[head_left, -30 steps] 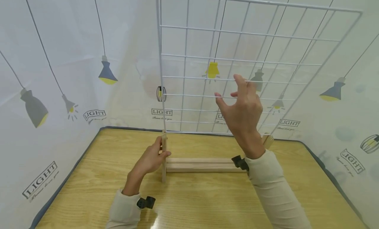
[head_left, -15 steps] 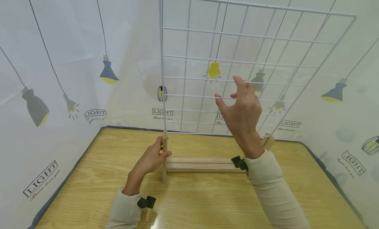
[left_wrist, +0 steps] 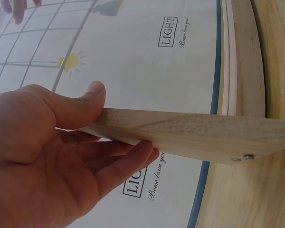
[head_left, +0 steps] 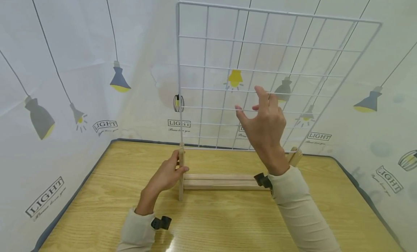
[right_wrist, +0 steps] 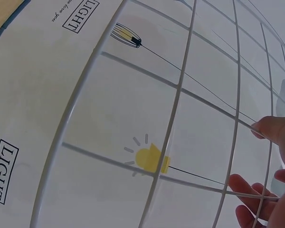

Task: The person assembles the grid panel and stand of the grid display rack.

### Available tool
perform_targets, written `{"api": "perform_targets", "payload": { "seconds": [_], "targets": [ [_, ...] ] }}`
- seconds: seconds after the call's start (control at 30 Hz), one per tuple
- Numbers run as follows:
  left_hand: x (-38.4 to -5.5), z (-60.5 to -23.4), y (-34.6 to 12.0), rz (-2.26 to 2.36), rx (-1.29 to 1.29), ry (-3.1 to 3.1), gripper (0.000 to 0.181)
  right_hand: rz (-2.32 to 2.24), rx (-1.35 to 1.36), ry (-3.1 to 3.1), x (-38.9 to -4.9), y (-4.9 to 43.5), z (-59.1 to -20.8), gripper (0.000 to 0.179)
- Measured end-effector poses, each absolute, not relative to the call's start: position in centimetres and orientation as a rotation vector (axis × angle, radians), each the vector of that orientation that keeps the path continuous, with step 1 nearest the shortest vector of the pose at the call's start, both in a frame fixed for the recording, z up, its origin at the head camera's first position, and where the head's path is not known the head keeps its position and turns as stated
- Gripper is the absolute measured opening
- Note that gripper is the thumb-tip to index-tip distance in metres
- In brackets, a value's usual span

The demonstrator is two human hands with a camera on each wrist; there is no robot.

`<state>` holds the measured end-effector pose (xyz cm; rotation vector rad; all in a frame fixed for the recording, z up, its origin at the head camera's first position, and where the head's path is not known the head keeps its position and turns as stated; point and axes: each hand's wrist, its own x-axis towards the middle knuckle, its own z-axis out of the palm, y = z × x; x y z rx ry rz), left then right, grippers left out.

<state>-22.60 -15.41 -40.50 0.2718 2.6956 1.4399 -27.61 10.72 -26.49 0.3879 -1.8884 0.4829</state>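
Observation:
A white wire grid panel (head_left: 239, 8) leans in the middle of the head view, above a wooden stand. My right hand (head_left: 265, 127) holds it, with thumb and fingertips at the wires near its lower middle. In the right wrist view that hand (right_wrist: 270, 171) reaches through the squares. My left hand (head_left: 167, 174) pinches the stand's left upright (head_left: 181, 194), thumb on one side and fingers on the other, as the left wrist view of this wooden piece (left_wrist: 204, 140) confirms. The panel's lower left corner meets the upright's top; whether it sits inside cannot be told.
Wooden rails (head_left: 224, 183) run low from the left upright toward the right. The right upright (head_left: 295, 157) is partly behind my right wrist. A wood-grain table (head_left: 208, 219) lies below. White sheeting (head_left: 78, 38) with printed lamps surrounds it on the back and sides.
The grid panel has come down slightly, and its top right corner has shifted left and lower. My right hand has lowered a little with it. The left hand keeps its place on the upright.

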Motion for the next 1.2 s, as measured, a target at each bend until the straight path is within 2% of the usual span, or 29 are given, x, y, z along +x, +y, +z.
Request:
{"api": "perform_targets", "payload": {
  "seconds": [0.67, 1.2],
  "targets": [
    [-22.5, -40.3, -15.4, 1.429, 0.276, 2.703, 0.057, 0.466, 0.388, -1.919, -28.0, 10.8, -27.6, 0.061],
    [-22.5, -40.4, -15.4, 1.43, 0.3, 2.699, 0.06, 0.451, 0.376, -1.944, -28.0, 10.8, -28.4, 0.061]
  ]
}}
